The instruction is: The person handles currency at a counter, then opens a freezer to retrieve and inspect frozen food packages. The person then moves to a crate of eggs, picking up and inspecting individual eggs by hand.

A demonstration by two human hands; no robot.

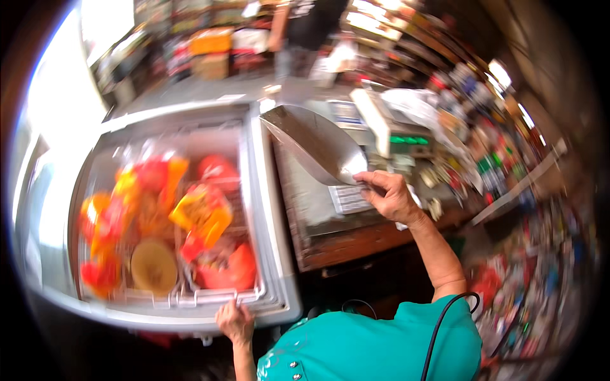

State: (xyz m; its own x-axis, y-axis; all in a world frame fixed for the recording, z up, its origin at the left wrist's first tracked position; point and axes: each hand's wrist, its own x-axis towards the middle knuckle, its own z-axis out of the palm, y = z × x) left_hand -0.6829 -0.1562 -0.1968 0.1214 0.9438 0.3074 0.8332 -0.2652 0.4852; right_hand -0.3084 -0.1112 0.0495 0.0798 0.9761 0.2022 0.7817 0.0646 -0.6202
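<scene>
A metal scoop (314, 145) is held above a wooden counter (356, 244), just to the right of an open chest freezer (267, 209). Its long axis runs diagonally, from the handle end at the lower right to the broad, open mouth at the upper left, so that the mouth points up and to the left, toward the far right corner of the freezer. The hollow of the scoop is turned upward and appears bare.

The handle end is gripped by the right hand (391, 197), whose fingers are curled around it, with the thumb lying along the top. Beneath the scoop a grey metal sheet (311, 203) is seen on the counter, and just behind the hand a weighing scale (397, 133) with a lit green display is set.

The left hand (235, 320) is laid on the near rim of the freezer, its fingers bent over the edge and closed on it. Inside the freezer, red, orange and yellow packets (203, 213) are packed together, with a round tan lid (154, 265) lying among them near the front.

Crowded shelves of goods (502, 159) are visible to the right, too blurred to be told apart.
</scene>
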